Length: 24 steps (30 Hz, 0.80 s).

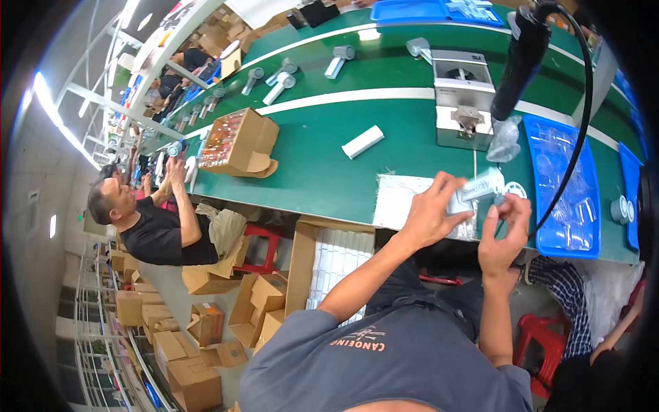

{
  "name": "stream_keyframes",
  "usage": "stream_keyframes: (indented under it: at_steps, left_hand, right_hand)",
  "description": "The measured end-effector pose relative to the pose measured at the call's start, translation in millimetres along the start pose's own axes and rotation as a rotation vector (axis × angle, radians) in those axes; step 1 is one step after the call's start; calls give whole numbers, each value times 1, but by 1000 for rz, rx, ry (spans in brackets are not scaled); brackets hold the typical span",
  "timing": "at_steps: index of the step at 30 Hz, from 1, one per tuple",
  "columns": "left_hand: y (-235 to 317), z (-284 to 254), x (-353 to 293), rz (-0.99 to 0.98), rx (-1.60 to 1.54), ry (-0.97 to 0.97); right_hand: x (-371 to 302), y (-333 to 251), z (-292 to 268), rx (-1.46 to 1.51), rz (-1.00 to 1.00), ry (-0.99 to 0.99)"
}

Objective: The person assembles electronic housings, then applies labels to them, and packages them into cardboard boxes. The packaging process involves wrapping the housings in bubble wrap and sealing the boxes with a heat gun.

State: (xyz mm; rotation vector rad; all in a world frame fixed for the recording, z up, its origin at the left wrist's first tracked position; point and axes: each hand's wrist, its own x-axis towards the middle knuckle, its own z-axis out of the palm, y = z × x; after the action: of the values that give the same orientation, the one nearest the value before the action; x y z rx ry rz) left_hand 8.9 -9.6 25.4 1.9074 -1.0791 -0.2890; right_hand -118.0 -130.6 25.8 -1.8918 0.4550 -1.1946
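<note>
My left hand (432,213) is closed around a pale handheld fan part (484,185) with dark lettering on its side. It is held tilted above the near edge of the green workbench. Fingers bent, my right hand (504,233) is at the part's right end, beside a white round ring piece (515,189); what its fingertips pinch is too small to make out. Below my left hand lies a white pad (396,200). Farther off, a loose white handle-shaped shell (362,142) rests on the bench.
A black electric screwdriver (522,65) hangs beside a grey metal machine (463,99) and a clear plastic bag (505,139). A blue tray (583,237) of clear parts stands right. Left are an open carton (257,141) and a seated co-worker (161,223). Several fans (339,62) lie beyond.
</note>
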Motion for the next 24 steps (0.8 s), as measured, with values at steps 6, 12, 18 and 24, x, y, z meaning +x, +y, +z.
stream_keyframes:
  at_steps: [6,12,18,24]
  left_hand:
    - [-17,12,0,94,-45,352]
    - [-16,28,-4,98,-51,386]
    - [-15,32,-12,97,-63,431]
    - [-13,26,-16,-36,-275,426]
  right_hand:
    - [4,-1,20,-104,34,-310]
    - [-2,-5,37,-262,42,-305]
    - [-2,-5,29,131,219,-244]
    - [-15,10,28,364,189,-227]
